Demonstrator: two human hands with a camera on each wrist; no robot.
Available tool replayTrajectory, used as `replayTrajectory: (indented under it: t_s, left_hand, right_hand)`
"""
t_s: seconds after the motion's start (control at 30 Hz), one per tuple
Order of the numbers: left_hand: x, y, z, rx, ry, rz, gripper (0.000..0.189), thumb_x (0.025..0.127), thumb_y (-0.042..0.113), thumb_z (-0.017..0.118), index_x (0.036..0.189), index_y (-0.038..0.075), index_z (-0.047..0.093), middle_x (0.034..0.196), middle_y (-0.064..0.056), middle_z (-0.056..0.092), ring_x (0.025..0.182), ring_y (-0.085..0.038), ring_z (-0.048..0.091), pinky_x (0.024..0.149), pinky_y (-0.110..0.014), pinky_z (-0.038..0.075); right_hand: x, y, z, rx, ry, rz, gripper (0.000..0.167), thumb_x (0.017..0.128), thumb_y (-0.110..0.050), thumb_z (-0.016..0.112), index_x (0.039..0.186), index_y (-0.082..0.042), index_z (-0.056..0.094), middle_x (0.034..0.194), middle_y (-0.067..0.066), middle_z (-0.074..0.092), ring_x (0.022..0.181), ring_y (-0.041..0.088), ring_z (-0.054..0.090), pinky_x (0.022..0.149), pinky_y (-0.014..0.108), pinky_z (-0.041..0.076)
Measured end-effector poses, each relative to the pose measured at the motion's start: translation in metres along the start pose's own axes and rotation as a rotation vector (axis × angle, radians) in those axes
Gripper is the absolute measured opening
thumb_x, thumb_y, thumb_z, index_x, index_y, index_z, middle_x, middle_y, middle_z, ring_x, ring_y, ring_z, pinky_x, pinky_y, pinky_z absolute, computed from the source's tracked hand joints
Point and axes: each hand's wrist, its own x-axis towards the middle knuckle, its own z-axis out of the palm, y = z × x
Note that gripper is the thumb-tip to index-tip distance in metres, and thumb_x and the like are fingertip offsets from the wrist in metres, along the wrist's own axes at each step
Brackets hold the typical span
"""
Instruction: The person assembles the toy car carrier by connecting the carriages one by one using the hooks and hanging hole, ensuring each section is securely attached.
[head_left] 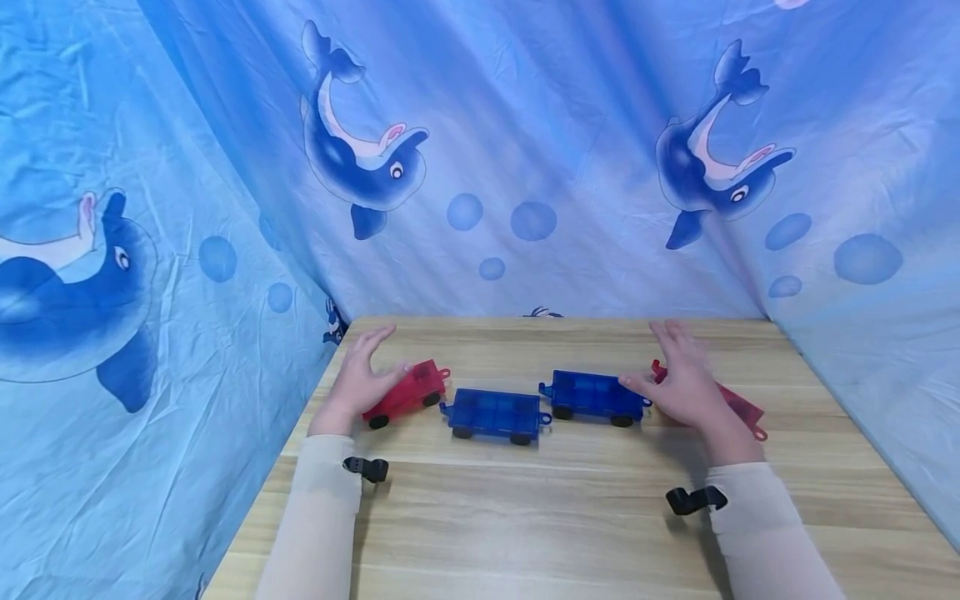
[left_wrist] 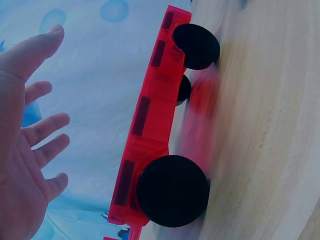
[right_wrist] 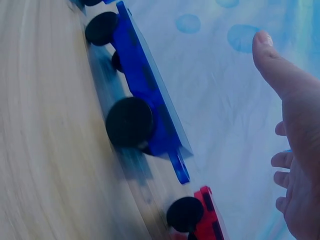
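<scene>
Two red and two blue translucent toy train cars with black wheels stand on the table in a loose row. My left hand hovers beside the left red car, fingers spread; the left wrist view shows a gap between the hand and that car. The left blue car and right blue car stand in the middle. Over the right red car, partly hiding it, is my right hand, holding nothing. Its thumb overlaps the right blue car's end in the head view.
The wood-grain table carries the cars near its far side. A blue dolphin-print cloth hangs behind and along the sides. Black wrist mounts sit on both sleeves. Small hooks and loops project from the cars' ends.
</scene>
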Motion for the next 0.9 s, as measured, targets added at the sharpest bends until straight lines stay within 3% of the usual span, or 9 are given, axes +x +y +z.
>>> replayTrajectory:
  t_s: [0.1,0.3,0.63,0.9]
  left_hand:
    - [0.000,0.000,0.001,-0.007,0.000,0.010,0.080,0.094,0.047,0.078,0.162,0.025,0.043,0.163,-0.011,0.037,0.150,-0.040,0.032,0.116,-0.067,0.032]
    - [0.001,-0.003,0.003,-0.012,-0.008,0.034,0.081,0.093,0.047,0.079,0.161,0.023,0.043,0.163,-0.012,0.038,0.150,-0.041,0.033,0.116,-0.067,0.032]
    - [0.000,-0.004,0.007,0.022,-0.048,0.016,0.082,0.093,0.056,0.075,0.162,0.023,0.043,0.160,-0.014,0.040,0.148,-0.041,0.035,0.115,-0.067,0.033]
    - [-0.001,-0.006,0.009,0.038,-0.055,0.019,0.078,0.095,0.043,0.078,0.161,0.021,0.044,0.159,-0.016,0.042,0.147,-0.042,0.036,0.116,-0.066,0.034]
  right_hand:
    - [0.001,-0.006,0.005,0.020,-0.019,0.004,0.116,0.087,-0.067,0.075,0.171,-0.020,0.010,0.173,0.022,0.008,0.154,0.056,0.006,0.111,0.083,0.014]
    - [0.005,-0.017,0.014,0.026,-0.033,-0.013,0.115,0.086,-0.064,0.078,0.170,-0.021,0.012,0.174,0.018,0.010,0.155,0.052,0.008,0.113,0.081,0.012]
    - [0.013,-0.039,0.027,0.032,-0.087,-0.028,0.116,0.084,-0.077,0.069,0.170,-0.019,0.017,0.175,0.011,0.012,0.157,0.048,0.011,0.114,0.080,0.016]
    - [0.018,-0.058,0.041,0.048,-0.102,-0.051,0.113,0.084,-0.076,0.070,0.170,-0.022,0.019,0.174,0.009,0.017,0.157,0.044,0.014,0.115,0.078,0.019]
